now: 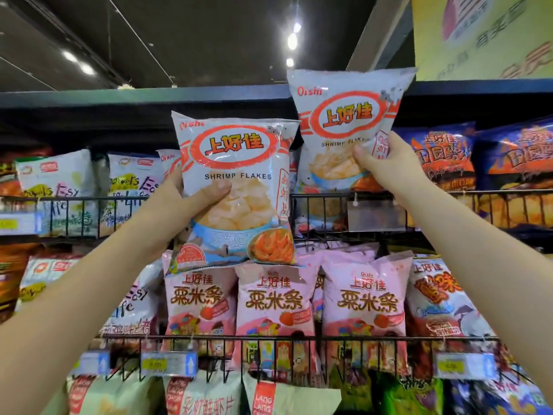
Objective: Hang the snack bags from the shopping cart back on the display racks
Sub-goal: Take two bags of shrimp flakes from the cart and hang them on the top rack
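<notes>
Both my arms reach up toward the snack shelves. My left hand (182, 202) grips a white Oishi shrimp flakes bag (239, 163) by its lower left side, thumb across the front. The bag is upright in front of the upper wire rack (89, 198). My right hand (386, 166) pinches a second, identical shrimp flakes bag (344, 115) at its lower right corner and holds it higher, its top edge against the dark shelf board (149, 95). More shrimp flakes bags (170, 163) stand in the rack behind. The shopping cart is out of view.
Pink strawberry corn-stick bags (269, 307) fill the lower wire rack (299, 338). Blue potato-chip bags (443, 154) sit to the upper right, white bags (59, 181) to the upper left. Price tags (167, 363) clip to the rack fronts. A yellow sign (484, 37) hangs overhead.
</notes>
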`<move>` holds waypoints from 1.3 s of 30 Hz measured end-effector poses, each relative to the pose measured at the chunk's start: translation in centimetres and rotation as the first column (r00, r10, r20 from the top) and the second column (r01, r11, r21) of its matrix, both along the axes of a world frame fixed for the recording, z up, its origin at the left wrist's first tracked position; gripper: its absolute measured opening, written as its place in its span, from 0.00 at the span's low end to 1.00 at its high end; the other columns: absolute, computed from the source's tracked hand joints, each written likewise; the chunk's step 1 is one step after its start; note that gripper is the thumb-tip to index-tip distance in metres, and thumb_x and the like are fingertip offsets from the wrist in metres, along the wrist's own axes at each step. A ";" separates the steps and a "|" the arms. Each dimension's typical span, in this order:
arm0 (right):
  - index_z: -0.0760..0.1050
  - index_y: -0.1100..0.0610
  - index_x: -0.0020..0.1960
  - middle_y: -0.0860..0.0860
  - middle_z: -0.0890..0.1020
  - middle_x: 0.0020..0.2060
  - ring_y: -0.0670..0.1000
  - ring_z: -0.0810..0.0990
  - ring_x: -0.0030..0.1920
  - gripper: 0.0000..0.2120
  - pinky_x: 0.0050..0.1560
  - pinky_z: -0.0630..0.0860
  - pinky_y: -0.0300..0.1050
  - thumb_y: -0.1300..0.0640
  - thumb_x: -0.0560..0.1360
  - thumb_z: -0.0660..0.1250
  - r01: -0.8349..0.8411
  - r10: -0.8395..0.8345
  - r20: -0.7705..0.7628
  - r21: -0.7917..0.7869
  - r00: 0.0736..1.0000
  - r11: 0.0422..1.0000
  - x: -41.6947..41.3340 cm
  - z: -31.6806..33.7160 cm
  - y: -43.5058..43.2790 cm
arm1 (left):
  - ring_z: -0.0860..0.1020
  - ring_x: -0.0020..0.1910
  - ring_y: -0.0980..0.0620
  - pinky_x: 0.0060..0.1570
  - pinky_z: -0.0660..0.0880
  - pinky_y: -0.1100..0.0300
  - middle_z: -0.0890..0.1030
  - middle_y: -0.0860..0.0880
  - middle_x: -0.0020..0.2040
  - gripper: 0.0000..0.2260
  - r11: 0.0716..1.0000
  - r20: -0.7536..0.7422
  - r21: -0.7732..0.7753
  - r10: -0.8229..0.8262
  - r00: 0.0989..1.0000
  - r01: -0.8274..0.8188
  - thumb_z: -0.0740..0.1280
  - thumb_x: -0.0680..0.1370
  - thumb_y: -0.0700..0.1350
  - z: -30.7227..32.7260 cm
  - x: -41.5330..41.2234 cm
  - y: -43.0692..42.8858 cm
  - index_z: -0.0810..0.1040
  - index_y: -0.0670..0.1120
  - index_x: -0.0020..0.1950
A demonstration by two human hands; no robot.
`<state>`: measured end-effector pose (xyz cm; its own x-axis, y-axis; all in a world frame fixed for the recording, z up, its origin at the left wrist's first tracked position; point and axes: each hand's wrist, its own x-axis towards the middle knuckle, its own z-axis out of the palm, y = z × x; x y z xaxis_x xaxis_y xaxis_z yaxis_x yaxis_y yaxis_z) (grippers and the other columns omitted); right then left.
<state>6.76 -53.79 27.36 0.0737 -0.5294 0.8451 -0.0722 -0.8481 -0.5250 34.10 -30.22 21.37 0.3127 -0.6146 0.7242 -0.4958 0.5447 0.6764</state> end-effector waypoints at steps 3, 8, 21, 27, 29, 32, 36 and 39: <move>0.77 0.52 0.66 0.50 0.84 0.59 0.53 0.81 0.61 0.20 0.66 0.76 0.52 0.47 0.77 0.73 0.104 -0.100 -0.127 0.028 0.987 0.994 0.0 -0.4 -1.1 | 0.86 0.55 0.44 0.54 0.82 0.40 0.86 0.53 0.58 0.34 1.000 0.017 0.010 0.009 1.000 -0.009 0.79 0.63 0.66 -0.1 0.3 0.0 0.75 0.61 0.66; 0.75 0.53 0.70 0.54 0.81 0.66 0.60 0.77 0.67 0.21 0.67 0.71 0.53 0.44 0.82 0.66 0.287 -0.268 -0.490 -0.038 0.830 0.957 0.3 0.2 0.2 | 0.85 0.55 0.40 0.61 0.76 0.30 0.87 0.53 0.56 0.29 0.999 0.002 0.015 0.040 0.999 -0.040 0.80 0.65 0.65 -0.3 0.2 0.2 0.77 0.62 0.62; 0.75 0.56 0.54 0.53 0.79 0.39 0.52 0.77 0.34 0.15 0.31 0.72 0.42 0.43 0.81 0.67 0.481 -0.235 -0.739 0.136 0.631 0.866 1.4 2.0 -0.9 | 0.76 0.23 0.59 0.19 0.69 0.65 0.85 0.48 0.50 0.25 0.993 0.024 0.051 0.101 0.995 -0.103 0.74 0.72 0.58 -1.4 -0.8 -0.3 0.72 0.57 0.68; 0.78 0.59 0.55 0.58 0.83 0.38 0.55 0.81 0.33 0.10 0.37 0.78 0.43 0.54 0.84 0.63 0.461 -0.188 -0.751 0.170 0.633 0.871 1.3 2.4 -2.4 | 0.79 0.26 0.59 0.20 0.69 0.64 0.84 0.51 0.50 0.30 0.994 0.022 0.072 0.076 0.997 -0.078 0.75 0.70 0.61 -2.3 -1.2 -0.7 0.71 0.55 0.69; 0.78 0.60 0.57 0.57 0.82 0.37 0.54 0.78 0.31 0.10 0.36 0.77 0.43 0.54 0.83 0.63 0.462 -0.190 -0.739 0.180 0.646 0.868 1.0 2.4 -2.8 | 0.86 0.39 0.47 0.27 0.78 0.53 0.85 0.53 0.56 0.36 0.992 0.027 0.095 0.086 0.996 -0.088 0.77 0.67 0.68 -2.5 -1.5 -0.5 0.70 0.58 0.70; 0.80 0.58 0.58 0.55 0.86 0.44 0.55 0.85 0.38 0.10 0.46 0.84 0.50 0.54 0.81 0.67 0.449 -0.198 -0.711 0.182 0.674 0.875 0.7 2.6 -3.9 | 0.84 0.33 0.55 0.28 0.77 0.59 0.85 0.52 0.51 0.31 0.995 0.004 0.076 0.059 0.998 -0.059 0.76 0.71 0.63 -2.7 -1.9 -0.6 0.71 0.56 0.69; 0.77 0.56 0.69 0.55 0.82 0.63 0.58 0.80 0.55 0.18 0.62 0.76 0.55 0.49 0.81 0.68 0.445 -0.282 -0.730 0.034 0.623 0.895 0.6 2.3 -2.1 | 0.84 0.34 0.59 0.33 0.81 0.63 0.85 0.51 0.51 0.27 0.997 -0.010 0.068 0.041 0.999 -0.040 0.74 0.75 0.56 -3.0 -2.8 -0.8 0.70 0.54 0.71; 0.75 0.56 0.72 0.56 0.79 0.66 0.61 0.76 0.65 0.21 0.69 0.71 0.55 0.50 0.81 0.69 0.423 -0.294 -0.705 0.010 0.645 0.906 0.2 2.2 -1.7 | 0.84 0.35 0.60 0.31 0.79 0.64 0.86 0.51 0.55 0.28 0.997 0.010 0.074 0.033 0.999 -0.034 0.74 0.73 0.58 -3.3 -3.3 -0.6 0.71 0.55 0.70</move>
